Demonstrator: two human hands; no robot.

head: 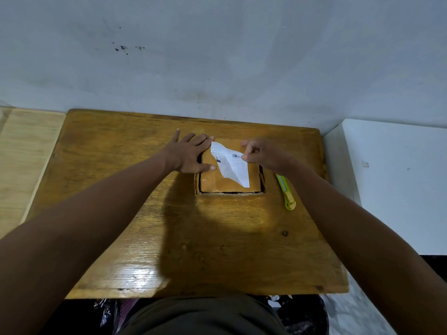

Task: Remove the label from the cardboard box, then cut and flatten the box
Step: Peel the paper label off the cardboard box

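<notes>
label (231, 165) half-peeled, box (212, 183) partly hidden

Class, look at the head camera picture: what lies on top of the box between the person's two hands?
The white label, partly peeled, lies between them on the cardboard box. The left hand presses flat on the box; the right hand pinches the label's edge. The head view shows this.

Label (229, 163) print (tiny) illegible
</notes>
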